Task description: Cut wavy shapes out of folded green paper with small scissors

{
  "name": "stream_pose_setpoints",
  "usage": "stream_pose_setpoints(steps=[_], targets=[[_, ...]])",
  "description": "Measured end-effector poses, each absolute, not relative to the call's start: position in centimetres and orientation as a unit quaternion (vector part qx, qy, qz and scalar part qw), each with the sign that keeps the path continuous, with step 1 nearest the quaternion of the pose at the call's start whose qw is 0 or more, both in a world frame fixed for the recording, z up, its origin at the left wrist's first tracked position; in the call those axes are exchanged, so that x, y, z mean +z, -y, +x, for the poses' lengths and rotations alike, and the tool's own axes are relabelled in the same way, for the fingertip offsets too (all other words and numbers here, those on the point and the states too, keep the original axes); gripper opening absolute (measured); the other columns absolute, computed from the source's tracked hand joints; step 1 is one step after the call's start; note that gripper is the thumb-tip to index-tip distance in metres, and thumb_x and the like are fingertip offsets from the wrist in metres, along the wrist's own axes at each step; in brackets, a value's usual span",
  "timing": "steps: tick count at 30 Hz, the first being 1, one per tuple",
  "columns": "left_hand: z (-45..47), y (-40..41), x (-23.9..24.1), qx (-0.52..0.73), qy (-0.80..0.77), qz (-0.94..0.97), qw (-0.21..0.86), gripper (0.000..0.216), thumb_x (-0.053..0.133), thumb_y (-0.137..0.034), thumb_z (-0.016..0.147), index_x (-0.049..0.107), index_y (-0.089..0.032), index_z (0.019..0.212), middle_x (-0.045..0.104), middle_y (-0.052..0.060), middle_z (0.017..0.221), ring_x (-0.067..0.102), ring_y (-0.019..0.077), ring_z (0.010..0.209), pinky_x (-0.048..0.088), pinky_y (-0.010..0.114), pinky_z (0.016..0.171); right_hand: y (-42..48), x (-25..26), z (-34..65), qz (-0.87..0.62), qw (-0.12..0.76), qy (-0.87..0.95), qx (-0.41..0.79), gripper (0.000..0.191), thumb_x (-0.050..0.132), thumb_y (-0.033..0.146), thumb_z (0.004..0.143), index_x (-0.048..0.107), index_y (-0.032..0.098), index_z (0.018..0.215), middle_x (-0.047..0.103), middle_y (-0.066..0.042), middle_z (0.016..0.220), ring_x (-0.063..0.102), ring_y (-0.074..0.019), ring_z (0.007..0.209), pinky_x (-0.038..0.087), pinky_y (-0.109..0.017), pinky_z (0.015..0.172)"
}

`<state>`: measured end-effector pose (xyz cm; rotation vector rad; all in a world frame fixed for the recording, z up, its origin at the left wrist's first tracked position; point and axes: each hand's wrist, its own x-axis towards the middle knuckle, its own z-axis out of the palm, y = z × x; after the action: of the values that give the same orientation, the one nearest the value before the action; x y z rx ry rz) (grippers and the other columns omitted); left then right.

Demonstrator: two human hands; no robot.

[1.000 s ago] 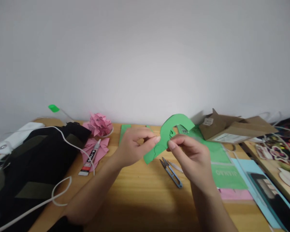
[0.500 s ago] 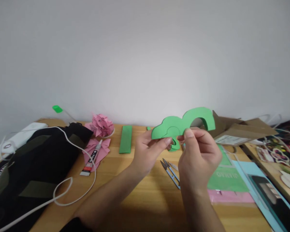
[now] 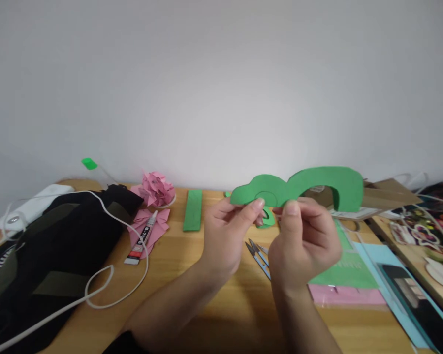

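Both hands hold up a green paper cutout (image 3: 327, 176) with a wavy, curved outline, above the table. My left hand (image 3: 231, 228) pinches its left part, thumb in front, near a round line on the paper. My right hand (image 3: 302, 241) grips the lower middle with thumb and bent fingers; the arched right part stands free beyond it. Behind and below the fingers, a smaller curved green piece (image 3: 268, 220) shows in part; whether it is attached I cannot tell. Blue thread snips (image 3: 259, 258) lie on the table beneath, partly hidden by my right hand.
A folded green paper strip (image 3: 193, 210), a glue tube (image 3: 142, 241) on pink paper, and a crumpled pink paper flower (image 3: 158, 189) lie left. A black bag (image 3: 70, 246) and white cable (image 3: 125, 297) are farther left. Right are green paper packs (image 3: 350, 270), a phone (image 3: 415, 300) and cardboard (image 3: 391, 194).
The cutout's arched right part has swung out to the right and now faces me more flatly, showing its full length. Both hands keep their grip in nearly the same place.
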<state>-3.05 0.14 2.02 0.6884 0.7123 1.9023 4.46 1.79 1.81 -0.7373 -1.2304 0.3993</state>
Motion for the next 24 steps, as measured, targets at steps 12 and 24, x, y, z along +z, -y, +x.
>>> stream_pose_setpoints(steps=[12,24], targets=[[-6.3,0.0,1.4,0.816,-0.365,0.314,0.319,0.007,0.075,-0.024,0.074,0.072,-0.022,0.068,0.064,-0.003,0.057,0.056,0.0087,0.054,0.045,0.022,0.051,-0.6,-7.7,11.7,-0.593,-0.024,0.795,0.13,0.035,0.049,-0.002,0.074,0.068,0.006,0.103,0.072,-0.021,0.095,0.069,-0.0354,0.089,0.049,-0.038,0.072],[-7.1,0.4,1.5,0.816,-0.391,0.327,0.274,0.013,0.074,-0.027,0.076,0.069,-0.019,0.067,0.059,-0.002,0.056,0.049,0.0084,0.051,0.044,0.021,0.05,-1.7,-9.4,12.3,-0.593,-0.038,0.788,0.161,0.028,0.043,0.002,0.078,0.063,0.007,0.097,0.071,-0.023,0.098,0.07,-0.0324,0.091,0.05,-0.039,0.081]])
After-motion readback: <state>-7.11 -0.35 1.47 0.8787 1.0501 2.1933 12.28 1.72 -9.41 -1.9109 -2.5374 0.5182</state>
